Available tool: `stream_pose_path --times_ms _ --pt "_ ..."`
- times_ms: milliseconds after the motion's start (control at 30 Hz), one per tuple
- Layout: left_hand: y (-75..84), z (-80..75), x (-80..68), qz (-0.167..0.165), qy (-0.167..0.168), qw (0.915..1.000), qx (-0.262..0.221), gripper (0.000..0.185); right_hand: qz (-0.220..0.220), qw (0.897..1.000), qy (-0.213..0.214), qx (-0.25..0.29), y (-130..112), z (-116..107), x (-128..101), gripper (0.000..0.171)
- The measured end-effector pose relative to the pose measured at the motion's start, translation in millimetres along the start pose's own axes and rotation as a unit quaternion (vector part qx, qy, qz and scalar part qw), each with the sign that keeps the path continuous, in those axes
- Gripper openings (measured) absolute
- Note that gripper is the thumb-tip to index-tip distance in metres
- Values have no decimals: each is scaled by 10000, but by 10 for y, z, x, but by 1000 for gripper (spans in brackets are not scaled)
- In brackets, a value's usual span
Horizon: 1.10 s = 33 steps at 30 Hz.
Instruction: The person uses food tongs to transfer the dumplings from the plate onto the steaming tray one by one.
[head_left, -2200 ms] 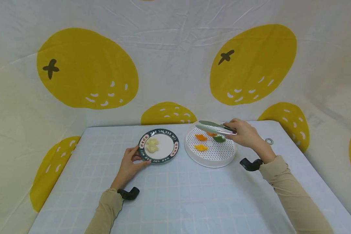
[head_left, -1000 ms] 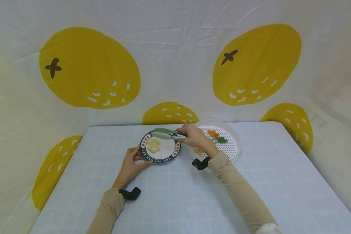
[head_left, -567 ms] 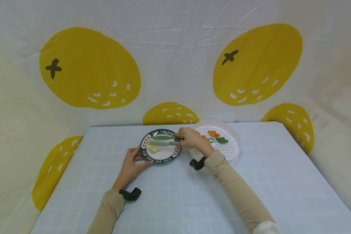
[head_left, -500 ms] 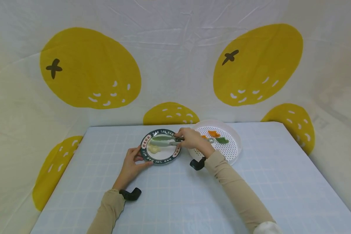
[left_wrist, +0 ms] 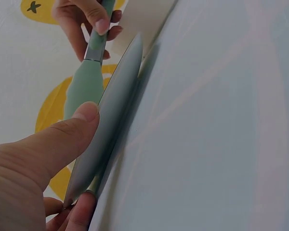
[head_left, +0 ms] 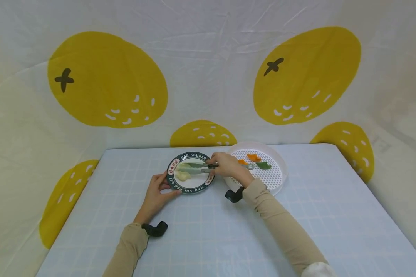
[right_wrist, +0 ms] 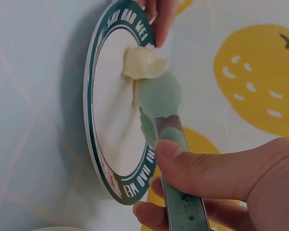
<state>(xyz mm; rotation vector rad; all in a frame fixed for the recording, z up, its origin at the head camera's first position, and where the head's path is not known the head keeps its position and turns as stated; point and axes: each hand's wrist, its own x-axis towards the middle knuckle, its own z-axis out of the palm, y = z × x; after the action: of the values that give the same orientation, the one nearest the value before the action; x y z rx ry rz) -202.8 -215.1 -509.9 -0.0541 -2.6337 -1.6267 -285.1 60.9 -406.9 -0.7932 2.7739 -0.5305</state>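
2 hands work at a green-rimmed plate (head_left: 190, 186) near the table's (head_left: 208, 234) middle. The left hand (head_left: 155, 197) grips the plate's rim at 8 o'clock, thumb on top and fingers curled beneath. The right hand (head_left: 228, 166) reaches in from 3 o'clock and pinches green tongs (head_left: 193, 168), whose tips rest by a pale dumpling (head_left: 182, 176) on the plate's left half. At 3 o'clock, touching the plate, a white perforated tray (head_left: 275, 179) holds orange (head_left: 253, 157) and green (head_left: 264, 165) pieces.
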Motion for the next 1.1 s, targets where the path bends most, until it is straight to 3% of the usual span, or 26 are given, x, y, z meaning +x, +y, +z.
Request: stream_pose_path --times_ms 300,600,1100 --pt "11 4 12 8 -13 10000 -60 104 -148 9996 223 -37 -9 -133 -73 44" --pt "7 -5 -1 103 -38 9999 -93 103 -208 9983 551 -14 113 -353 -287 44" --pt "4 2 -9 110 -4 9999 6 101 138 9948 970 272 419 -657 -855 47"
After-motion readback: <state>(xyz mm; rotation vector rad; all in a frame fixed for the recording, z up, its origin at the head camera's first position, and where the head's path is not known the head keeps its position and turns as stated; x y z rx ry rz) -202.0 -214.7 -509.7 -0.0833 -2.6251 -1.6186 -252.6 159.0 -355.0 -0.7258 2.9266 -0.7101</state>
